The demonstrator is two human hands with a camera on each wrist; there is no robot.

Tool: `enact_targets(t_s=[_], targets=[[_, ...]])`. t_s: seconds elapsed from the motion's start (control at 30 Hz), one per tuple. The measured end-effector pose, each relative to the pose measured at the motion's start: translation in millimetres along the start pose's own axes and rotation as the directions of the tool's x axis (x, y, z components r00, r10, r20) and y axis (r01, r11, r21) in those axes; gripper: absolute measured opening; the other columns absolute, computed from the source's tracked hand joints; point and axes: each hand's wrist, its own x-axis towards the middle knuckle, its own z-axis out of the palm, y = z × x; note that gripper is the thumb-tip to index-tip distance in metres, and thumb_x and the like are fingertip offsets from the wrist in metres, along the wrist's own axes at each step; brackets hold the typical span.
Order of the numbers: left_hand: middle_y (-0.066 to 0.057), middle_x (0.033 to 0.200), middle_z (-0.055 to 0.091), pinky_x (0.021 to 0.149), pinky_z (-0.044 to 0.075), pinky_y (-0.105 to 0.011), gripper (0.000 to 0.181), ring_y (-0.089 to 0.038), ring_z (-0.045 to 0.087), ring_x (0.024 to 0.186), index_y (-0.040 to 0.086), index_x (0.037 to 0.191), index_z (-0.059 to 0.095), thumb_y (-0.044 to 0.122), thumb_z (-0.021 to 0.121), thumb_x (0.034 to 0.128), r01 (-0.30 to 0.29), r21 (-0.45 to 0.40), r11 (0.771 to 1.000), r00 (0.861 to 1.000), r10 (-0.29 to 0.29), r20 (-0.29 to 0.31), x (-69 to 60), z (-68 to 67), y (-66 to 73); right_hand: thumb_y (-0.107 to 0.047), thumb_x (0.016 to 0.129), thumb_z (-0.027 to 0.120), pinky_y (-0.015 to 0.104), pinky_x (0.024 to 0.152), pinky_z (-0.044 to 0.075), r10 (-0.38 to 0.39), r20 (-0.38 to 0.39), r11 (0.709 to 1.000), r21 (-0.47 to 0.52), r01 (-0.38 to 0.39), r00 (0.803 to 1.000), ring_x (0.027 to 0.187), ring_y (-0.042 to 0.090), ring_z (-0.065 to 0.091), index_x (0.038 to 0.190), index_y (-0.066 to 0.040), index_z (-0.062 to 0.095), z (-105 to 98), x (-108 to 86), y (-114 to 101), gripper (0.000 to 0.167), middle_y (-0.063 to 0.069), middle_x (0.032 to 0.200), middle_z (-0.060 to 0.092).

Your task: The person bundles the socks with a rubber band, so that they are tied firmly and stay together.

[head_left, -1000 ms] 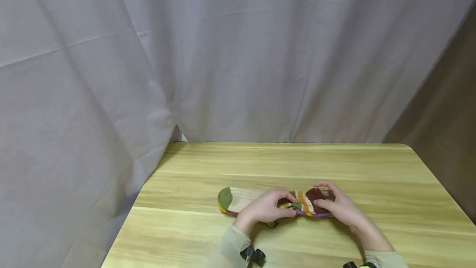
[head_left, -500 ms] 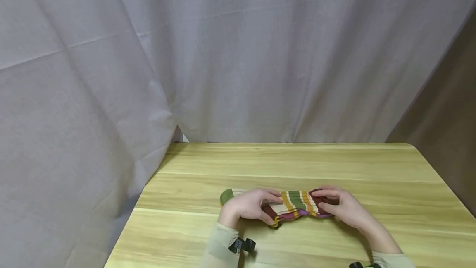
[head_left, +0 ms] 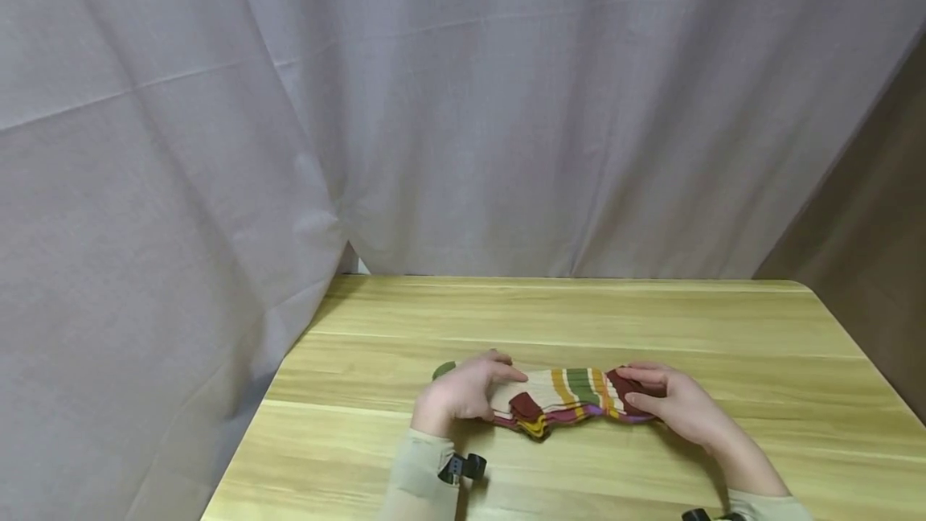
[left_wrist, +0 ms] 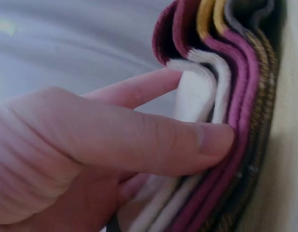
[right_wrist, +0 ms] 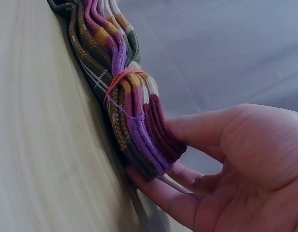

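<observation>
A stack of several striped socks (head_left: 579, 387) lies across the wooden table, cream, green, mustard and maroon on top, with purple, pink and dark layers beneath. A thin orange-red rubber band (right_wrist: 121, 79) goes round the stack near its cuffs. My left hand (head_left: 459, 392) holds the foot part, its thumb (left_wrist: 187, 145) against the layered near edge and its fingers over the top; some fingertips are hidden in the left wrist view. At the right end, my right hand (head_left: 680, 402) pinches the maroon cuffs (right_wrist: 163, 125), thumb above and fingers below.
The wooden table (head_left: 347, 457) reaches back to a grey curtain (head_left: 463, 143), which also hangs along the left side. A darker brown cloth (head_left: 868, 264) hangs at the right. Each wrist wears a black camera strap (head_left: 461, 468).
My left hand has slid left along the socks, from beside the band to the foot part, uncovering the stripes and the maroon heel. My right hand stays at the cuffs, shifted slightly right.
</observation>
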Motion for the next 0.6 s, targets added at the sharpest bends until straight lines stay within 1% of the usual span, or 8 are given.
enact_targets(t_s=[0.1, 0.17, 0.23, 0.3, 0.37, 0.4, 0.5, 0.6], targets=[[-0.009, 0.161, 0.051, 0.121, 0.04, -0.045, 0.077, -0.03, 0.045, 0.15, 0.025, 0.141, 0.071, 0.001, 0.094, 0.0719, -0.009, 0.072, 0.997, 0.997, 0.014, -0.07, 1.2, 0.4, -4.8, -0.016, 0.099, 0.078, 0.066, 0.108, 0.042, 0.016, -0.005, 1.0, -0.005, -0.017, 1.0, 0.138, 0.058, 0.046, 0.139, 0.003, 0.068, -1, 1.7, 0, 0.045, 0.034, 0.151, 0.051], [-0.008, 0.158, 0.054, 0.121, 0.04, -0.047, 0.07, -0.031, 0.045, 0.15, 0.024, 0.138, 0.073, 0.005, 0.094, 0.0744, 0.001, 0.104, 0.995, 0.992, 0.012, -0.129, 1.6, 0.1, -8.8, -0.017, 0.1, 0.077, 0.066, 0.107, 0.043, 0.029, -0.015, 1.0, -0.01, -0.029, 0.999, 0.137, 0.057, 0.048, 0.14, 0.003, 0.067, -1, 3.4, 1, 0.046, 0.034, 0.151, 0.051], [-0.008, 0.155, 0.057, 0.122, 0.038, -0.048, 0.064, -0.032, 0.044, 0.151, 0.022, 0.135, 0.075, 0.008, 0.095, 0.0758, 0.01, 0.12, 0.993, 0.983, 0.012, -0.184, 2.3, -0.9, -13.3, -0.018, 0.101, 0.076, 0.068, 0.106, 0.043, 0.036, -0.024, 0.999, -0.01, -0.037, 0.999, 0.135, 0.057, 0.05, 0.142, 0.002, 0.066, -2, 5.2, 3, 0.047, 0.034, 0.152, 0.051], [-0.009, 0.152, 0.06, 0.123, 0.037, -0.047, 0.059, -0.032, 0.046, 0.15, 0.019, 0.132, 0.077, 0.009, 0.095, 0.0763, 0.013, 0.112, 0.994, 0.976, 0.012, -0.219, 2.9, -1.1, -19.1, -0.019, 0.101, 0.076, 0.069, 0.106, 0.043, 0.037, -0.036, 0.999, -0.016, -0.037, 0.999, 0.134, 0.055, 0.052, 0.142, 0.002, 0.066, -2, 6.3, 4, 0.047, 0.033, 0.151, 0.052], [-0.01, 0.15, 0.061, 0.123, 0.037, -0.045, 0.056, -0.032, 0.049, 0.147, 0.017, 0.13, 0.077, 0.009, 0.094, 0.0773, 0.012, 0.085, 0.996, 0.974, 0.008, -0.228, 2.2, -1.0, -24.8, -0.02, 0.101, 0.076, 0.068, 0.105, 0.044, 0.028, -0.041, 0.999, -0.02, -0.029, 0.999, 0.132, 0.054, 0.055, 0.141, 0.001, 0.067, -2, 6.5, 5, 0.046, 0.032, 0.15, 0.053], [-0.01, 0.15, 0.062, 0.123, 0.037, -0.044, 0.055, -0.031, 0.05, 0.146, 0.016, 0.13, 0.077, 0.009, 0.094, 0.0778, 0.013, 0.067, 0.998, 0.975, 0.003, -0.223, 1.4, -0.7, -27.5, -0.019, 0.101, 0.076, 0.067, 0.104, 0.045, 0.018, -0.04, 1.0, -0.018, -0.019, 0.999, 0.13, 0.053, 0.056, 0.141, 0.002, 0.067, -2, 6.3, 6, 0.046, 0.033, 0.149, 0.054], [-0.01, 0.15, 0.062, 0.123, 0.038, -0.044, 0.055, -0.03, 0.054, 0.142, 0.015, 0.131, 0.077, 0.011, 0.094, 0.0795, 0.009, 0.004, 1.0, 0.98, -0.008, -0.198, -2.3, 0.8, -34.0, -0.018, 0.1, 0.076, 0.058, 0.103, 0.049, 0.003, -0.044, 1.0, -0.031, -0.005, 0.999, 0.126, 0.045, 0.062, 0.139, -0.001, 0.069, 0, 4.5, 8, 0.042, 0.029, 0.145, 0.059], [-0.01, 0.151, 0.061, 0.122, 0.038, -0.045, 0.054, -0.031, 0.054, 0.141, 0.015, 0.133, 0.075, 0.016, 0.093, 0.0828, -0.014, -0.05, 0.999, 0.984, 0.005, -0.178, -7.5, 3.2, -39.9, -0.016, 0.1, 0.076, 0.052, 0.1, 0.052, -0.01, -0.039, 0.999, -0.042, 0.008, 0.999, 0.122, 0.04, 0.065, 0.137, -0.003, 0.071, 2, 1.2, 12, 0.039, 0.026, 0.14, 0.064]])
